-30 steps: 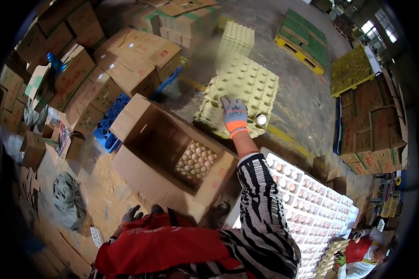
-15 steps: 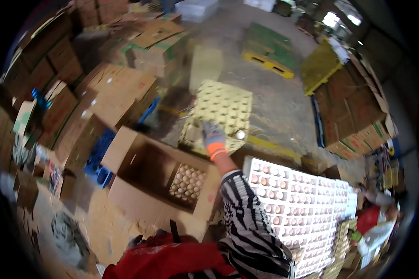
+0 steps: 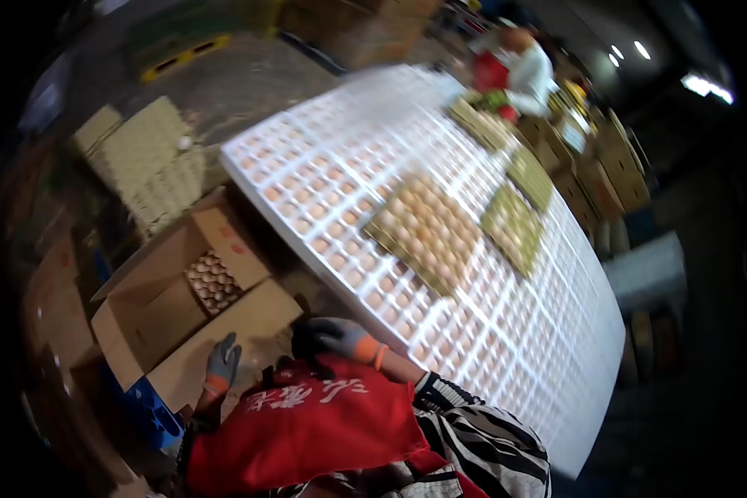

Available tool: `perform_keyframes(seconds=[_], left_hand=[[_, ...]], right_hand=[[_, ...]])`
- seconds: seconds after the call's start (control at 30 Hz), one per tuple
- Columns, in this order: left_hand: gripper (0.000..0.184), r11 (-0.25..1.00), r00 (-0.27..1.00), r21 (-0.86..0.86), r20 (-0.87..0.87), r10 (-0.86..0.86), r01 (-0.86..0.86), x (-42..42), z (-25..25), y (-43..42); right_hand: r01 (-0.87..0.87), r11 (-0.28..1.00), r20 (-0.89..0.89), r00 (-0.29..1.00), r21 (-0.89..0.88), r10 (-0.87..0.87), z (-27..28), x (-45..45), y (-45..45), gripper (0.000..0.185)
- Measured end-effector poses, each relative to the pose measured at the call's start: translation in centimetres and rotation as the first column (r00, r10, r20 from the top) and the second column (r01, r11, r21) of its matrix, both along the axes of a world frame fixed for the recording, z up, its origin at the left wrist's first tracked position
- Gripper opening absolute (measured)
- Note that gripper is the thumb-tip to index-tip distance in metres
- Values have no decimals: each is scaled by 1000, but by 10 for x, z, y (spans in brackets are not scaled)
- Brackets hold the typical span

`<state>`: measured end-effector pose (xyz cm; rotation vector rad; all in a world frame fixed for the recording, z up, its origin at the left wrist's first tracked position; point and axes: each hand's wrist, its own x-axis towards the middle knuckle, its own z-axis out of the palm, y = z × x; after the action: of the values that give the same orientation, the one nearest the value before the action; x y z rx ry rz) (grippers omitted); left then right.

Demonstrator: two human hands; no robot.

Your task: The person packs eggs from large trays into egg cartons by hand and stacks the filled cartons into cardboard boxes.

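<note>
My left hand (image 3: 222, 363), in a grey glove with an orange cuff, is over the near flap of an open cardboard box (image 3: 245, 328), fingers apart and holding nothing. Eggs on a tray (image 3: 212, 282) sit inside that box. My right hand (image 3: 344, 339), gloved alike, is bent in front of the red apron (image 3: 307, 415), beside the white table edge; its fingers are lost in a dark blur. To its right spreads a large surface of white egg trays (image 3: 340, 191) filled with eggs. A full pulp tray of eggs (image 3: 427, 232) lies on top of them.
Pulp trays (image 3: 153, 162) are stacked at the upper left, with one white egg on top. More pulp trays (image 3: 515, 228) lie on the white ones. A co-worker (image 3: 527, 75) stands at the far side. A blue pallet (image 3: 153, 415) is below the box.
The view has swung right, towards the white trays. My right hand has left the pulp stack and come back near my body. My left hand now shows over the box flap.
</note>
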<state>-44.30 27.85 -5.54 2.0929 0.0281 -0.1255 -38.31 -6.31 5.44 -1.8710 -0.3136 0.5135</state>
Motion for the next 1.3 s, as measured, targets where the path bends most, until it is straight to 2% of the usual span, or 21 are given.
perform_keyframes(seconds=[0.07, 0.17, 0.23, 0.33, 0.43, 0.47, 0.5, 0.57, 0.6, 0.7, 0.73, 0.8, 0.87, 0.9, 0.97, 1.07, 1.1, 1.13, 1.17, 1.23, 1.3], left_hand=[[34, 987, 999, -151, 27, -43, 47, 21, -15, -23], [35, 862, 989, -491, -7, -145, 123, 36, 16, -92], [39, 874, 936, -387, -70, -344, 293, 44, 42, -137], [43, 801, 842, -266, 96, -531, 536, 42, 62, -198], [45, 727, 757, -216, 120, -642, 652, 35, 95, -247], [44, 718, 762, -280, 93, -640, 637, 32, 98, -261], [45, 729, 761, -240, 79, -644, 641, 30, 95, -272], [47, 755, 768, -152, 47, -639, 638, 28, 91, -286], [46, 738, 737, -44, 113, -666, 673, 27, 94, -294], [41, 764, 837, -397, 20, -547, 509, 26, 83, -322], [36, 773, 870, -441, 37, -492, 456, 29, 80, -328], [37, 876, 916, -271, 79, -393, 400, 41, 95, -348], [41, 923, 913, -11, 150, -378, 384, 59, 95, -352], [42, 936, 919, 33, 181, -351, 351, 65, 105, -357], [44, 914, 908, 267, 206, -364, 306, 79, 128, -362], [47, 968, 946, 126, 217, -241, 218, 108, 103, -350], [50, 949, 934, 244, 246, -259, 199, 118, 105, -348], [53, 940, 931, 287, 252, -262, 187, 132, 104, -345], [55, 928, 926, 324, 261, -273, 182, 150, 101, -343], [59, 951, 934, 277, 282, -220, 140, 193, 80, -340], [60, 954, 902, 266, 365, -229, 134, 252, 51, -334]], right_hand=[[233, 972, -36, 972, -13, -233, 14, -40, -45, 37], [573, 817, -105, 811, -59, -576, 31, -91, -95, 36], [751, 660, -90, 660, 27, -746, 38, -116, -118, 36], [809, 585, -135, 587, 57, -798, 31, -150, -143, 37], [786, 605, -124, 618, 127, -776, 13, -174, -166, 37], [771, 635, -106, 636, 52, -764, 20, -177, -173, 36], [721, 686, 10, 690, -96, -724, 34, -177, -183, 37], [708, 696, 57, 705, -119, -707, 25, -179, -210, 38], [729, 682, 24, 684, -62, -729, 21, -176, -227, 37], [790, 609, -141, 612, 69, -778, 19, -171, -273, 36], [800, 598, -102, 600, 54, -793, 1, -167, -291, 34], [800, 590, -89, 599, 109, -796, -19, -153, -317, 34], [784, 607, -205, 620, 128, -758, -16, -132, -334, 35], [770, 623, -257, 636, 140, -728, -14, -120, -339, 36], [725, 662, -144, 687, 191, -712, -29, -94, -345, 37], [751, 632, -146, 658, 191, -738, -24, -54, -335, 45], [769, 596, -199, 637, 231, -745, -26, -45, -331, 49], [800, 554, -110, 587, 230, -802, -53, -33, -326, 55], [828, 500, -195, 550, 254, -812, -62, -25, -321, 58], [858, 438, -324, 508, 266, -798, -70, -14, -314, 63], [877, 378, -232, 451, 297, -862, -100, 0, -301, 59]])
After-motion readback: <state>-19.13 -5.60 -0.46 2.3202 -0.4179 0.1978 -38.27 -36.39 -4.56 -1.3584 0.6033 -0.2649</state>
